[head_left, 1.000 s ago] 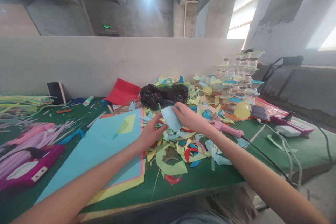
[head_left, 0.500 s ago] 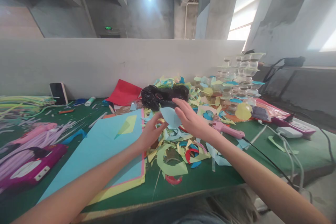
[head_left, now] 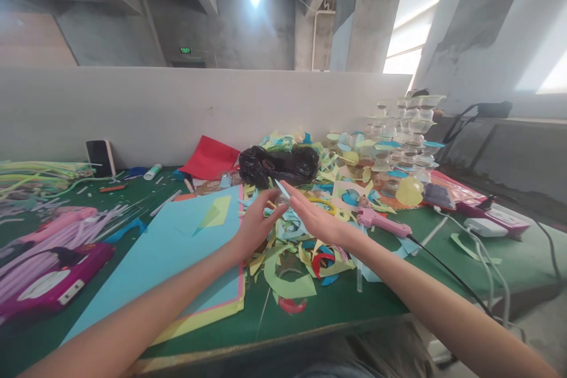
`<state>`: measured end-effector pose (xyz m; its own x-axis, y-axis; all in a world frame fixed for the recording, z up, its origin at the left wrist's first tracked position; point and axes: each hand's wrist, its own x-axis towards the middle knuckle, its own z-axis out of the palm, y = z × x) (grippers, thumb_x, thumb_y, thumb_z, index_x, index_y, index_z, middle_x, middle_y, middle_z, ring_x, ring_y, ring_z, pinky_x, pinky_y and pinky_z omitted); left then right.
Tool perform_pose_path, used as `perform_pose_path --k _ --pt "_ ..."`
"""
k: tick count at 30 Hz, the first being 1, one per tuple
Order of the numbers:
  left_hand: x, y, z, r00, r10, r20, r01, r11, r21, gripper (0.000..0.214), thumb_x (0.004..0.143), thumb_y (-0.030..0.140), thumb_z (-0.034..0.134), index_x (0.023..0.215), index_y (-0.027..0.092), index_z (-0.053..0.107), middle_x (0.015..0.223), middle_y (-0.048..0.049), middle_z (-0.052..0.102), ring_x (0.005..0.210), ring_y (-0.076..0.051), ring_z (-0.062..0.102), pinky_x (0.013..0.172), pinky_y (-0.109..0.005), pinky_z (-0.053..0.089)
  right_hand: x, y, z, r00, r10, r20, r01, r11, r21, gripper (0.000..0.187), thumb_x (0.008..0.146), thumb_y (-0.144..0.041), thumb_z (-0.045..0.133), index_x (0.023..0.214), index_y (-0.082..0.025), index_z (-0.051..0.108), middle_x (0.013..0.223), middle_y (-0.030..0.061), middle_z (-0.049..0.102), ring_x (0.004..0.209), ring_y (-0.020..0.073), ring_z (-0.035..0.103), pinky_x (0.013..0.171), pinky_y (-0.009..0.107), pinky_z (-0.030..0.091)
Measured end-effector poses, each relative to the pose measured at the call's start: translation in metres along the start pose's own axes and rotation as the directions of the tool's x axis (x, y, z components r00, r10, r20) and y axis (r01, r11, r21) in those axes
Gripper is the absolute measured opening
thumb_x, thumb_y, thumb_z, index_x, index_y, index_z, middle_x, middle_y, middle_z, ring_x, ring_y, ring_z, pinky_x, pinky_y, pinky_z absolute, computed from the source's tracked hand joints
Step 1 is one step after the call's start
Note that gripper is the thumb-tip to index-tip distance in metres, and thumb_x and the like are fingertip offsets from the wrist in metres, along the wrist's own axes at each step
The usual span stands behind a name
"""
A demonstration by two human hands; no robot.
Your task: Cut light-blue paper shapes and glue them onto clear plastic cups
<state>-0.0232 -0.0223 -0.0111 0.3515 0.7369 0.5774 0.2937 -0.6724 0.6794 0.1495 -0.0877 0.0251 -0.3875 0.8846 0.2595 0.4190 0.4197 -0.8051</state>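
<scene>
Since half a second ago the small light blue paper piece (head_left: 282,188) has turned from a broad, flat face to a thin edge, so now only a narrow pointed sliver of it shows between the two hands. The left hand (head_left: 257,223) pinches this paper from below with thumb and fingertips, and the right hand (head_left: 315,217) lies against it from the other side with its fingers stretched out flat and close together, not curled; the paper is pressed between them, held in the air just above the heap of cut paper scraps (head_left: 305,248). These scraps are curled strips, rings and crescents in yellow, pale green, blue and red, thin and matte, spread loosely on the green felt-like table (head_left: 376,301). Behind the hands sits a crumpled glossy black plastic bag (head_left: 279,164), and left of it a smooth red paper sheet (head_left: 208,158) leans up at the grey wall. Under the left forearm lies a large flat light blue paper sheet (head_left: 163,248) with yellow and pink sheets showing at its edges. Just beside the right wrist lies a pink plastic glue gun (head_left: 383,222) with a black cord. Farther right stands a stack of clear plastic cups (head_left: 405,130), some with coloured paper discs, and near them a round yellow balloon-like ball (head_left: 408,191). At the far left a dark phone (head_left: 100,157) stands against the wall.
</scene>
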Motion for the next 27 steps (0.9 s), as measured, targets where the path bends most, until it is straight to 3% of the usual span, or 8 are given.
perform_pose_path --k 6,9,12,15,20,27 --pt "0.001 0.011 -0.001 1.000 -0.008 -0.030 0.009 0.999 0.032 0.035 0.090 0.046 0.055 0.112 0.019 0.055 0.104 -0.0056 0.063 0.091 -0.018 0.060 0.083 -0.034 0.049 0.002 0.002 -0.002 1.000 0.009 -0.024 -0.003 0.977 0.211 0.082 0.092 -0.074 0.020 0.158 -0.026 0.007 0.164 -0.0023 0.001 0.151 0.0206 0.002 0.123 0.044 0.006" --pt "0.001 0.015 -0.004 0.999 0.017 -0.042 -0.013 0.996 0.093 0.034 0.090 0.045 0.055 0.112 0.020 0.054 0.105 -0.0048 0.061 0.089 -0.017 0.059 0.081 -0.033 0.050 0.004 0.008 -0.002 0.997 0.011 -0.076 0.020 0.923 0.384 0.081 0.092 -0.075 0.019 0.157 -0.027 0.013 0.164 -0.0046 0.006 0.151 0.0202 0.003 0.123 0.043 0.005" --pt "0.001 0.016 -0.006 0.995 0.086 -0.041 -0.079 0.986 0.150 0.032 0.091 0.045 0.055 0.112 0.021 0.054 0.104 -0.0041 0.058 0.088 -0.016 0.057 0.080 -0.032 0.049 0.007 0.017 -0.001 0.995 -0.004 -0.102 0.057 0.849 0.525 0.076 0.092 -0.074 0.023 0.155 -0.032 0.024 0.162 -0.0066 0.018 0.151 0.0233 0.007 0.121 0.046 0.014" --pt "0.000 0.013 -0.005 0.982 0.188 -0.032 -0.177 0.960 0.216 0.031 0.091 0.042 0.057 0.114 0.021 0.054 0.101 -0.0035 0.056 0.090 -0.016 0.056 0.081 -0.031 0.049 0.014 0.023 0.000 0.995 -0.018 -0.099 0.075 0.789 0.610 0.070 0.091 -0.071 0.036 0.151 -0.036 0.033 0.157 -0.0059 0.034 0.149 0.0273 0.017 0.116 0.050 0.028" --pt "-0.001 0.012 -0.004 0.955 0.297 -0.007 -0.282 0.912 0.297 0.031 0.091 0.039 0.058 0.116 0.021 0.054 0.102 -0.0038 0.054 0.092 -0.017 0.056 0.084 -0.032 0.050 0.025 0.023 -0.003 0.999 -0.032 0.009 0.016 0.687 0.727 0.060 0.091 -0.065 0.041 0.143 -0.036 0.048 0.143 0.0004 0.054 0.134 0.0303 0.045 0.096 0.048 0.049" --pt "-0.001 0.009 -0.002 0.907 0.421 -0.020 -0.384 0.845 0.371 0.034 0.091 0.031 0.061 0.122 0.022 0.052 0.108 -0.0063 0.052 0.092 -0.017 0.058 0.084 -0.032 0.052 0.027 0.023 -0.005 0.992 -0.078 0.100 -0.041 0.551 0.834 0.048 0.093 -0.060 0.041 0.122 -0.031 0.067 0.119 0.0044 0.069 0.107 0.0260 0.063 0.075 0.037 0.054"
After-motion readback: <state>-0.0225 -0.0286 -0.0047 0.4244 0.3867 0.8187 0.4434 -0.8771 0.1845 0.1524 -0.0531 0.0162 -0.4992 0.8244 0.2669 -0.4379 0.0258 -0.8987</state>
